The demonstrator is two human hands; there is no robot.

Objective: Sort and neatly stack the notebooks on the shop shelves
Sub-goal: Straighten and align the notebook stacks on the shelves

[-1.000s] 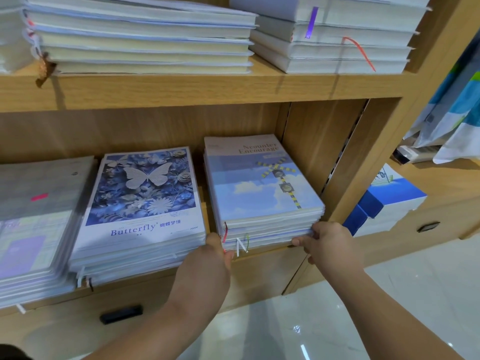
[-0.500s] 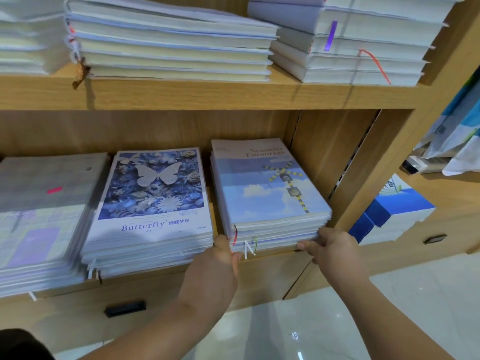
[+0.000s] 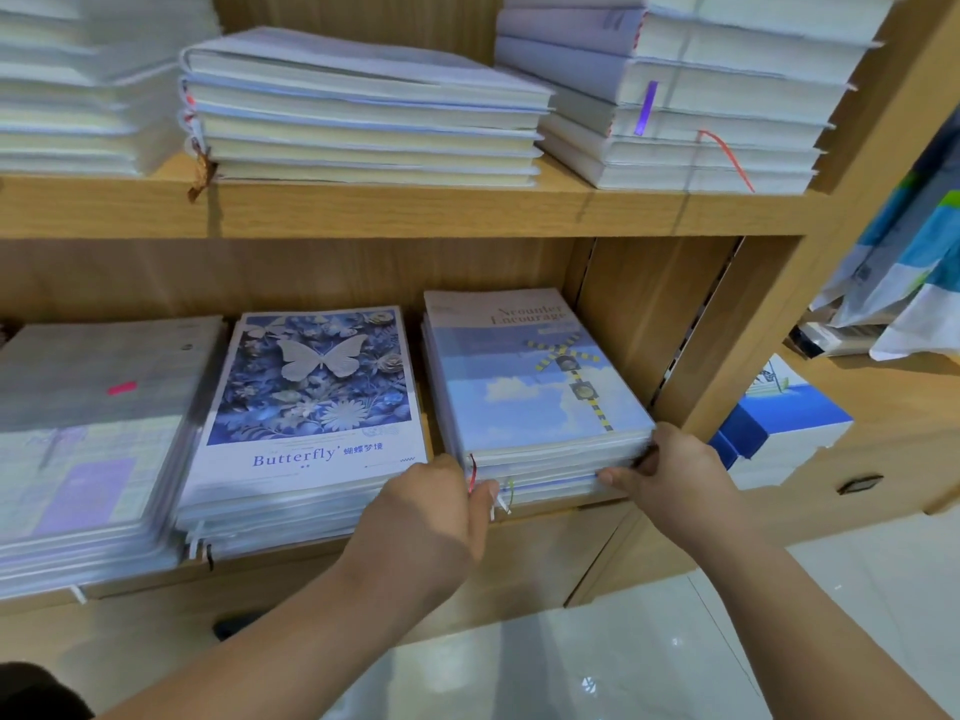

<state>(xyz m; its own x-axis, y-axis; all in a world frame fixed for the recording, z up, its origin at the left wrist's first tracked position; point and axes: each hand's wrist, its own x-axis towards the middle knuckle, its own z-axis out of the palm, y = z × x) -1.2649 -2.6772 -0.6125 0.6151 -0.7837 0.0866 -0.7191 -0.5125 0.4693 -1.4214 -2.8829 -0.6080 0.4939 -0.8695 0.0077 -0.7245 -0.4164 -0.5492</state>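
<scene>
The left hand [image 3: 431, 517] holds the front left corner of the sky stack [image 3: 535, 407]. Its thumb lies across the front edge, and its fingers reach into the narrow gap on that side, hidden behind the hand. The right hand [image 3: 675, 475] grips the front right corner of the same stack, with the thumb pressed on the page edges and the fingers curled round the corner.

This stack of notebooks, topped by a cover with blue sky and clouds, lies flat at the right end of the lower shelf [image 3: 291, 563], near the side panel [image 3: 639, 314]. Thin ribbons [image 3: 506, 498] in red, white and green hang from its front edge, just beside the left thumb.

The butterfly stack [image 3: 311, 407] lies just to the left, nearly touching it. The grey stack [image 3: 93, 407] lies further left and is blurred.

On the upper shelf [image 3: 363, 210] stand three piles of thick white books [image 3: 363, 122], page edges forward, with purple and red ribbons hanging from the right pile.

A blue box [image 3: 779, 423] sits on a lower ledge beyond the panel. Under the lower shelf, a dark handle [image 3: 234, 628] shows on the cabinet front, above the glossy floor [image 3: 597, 667].
</scene>
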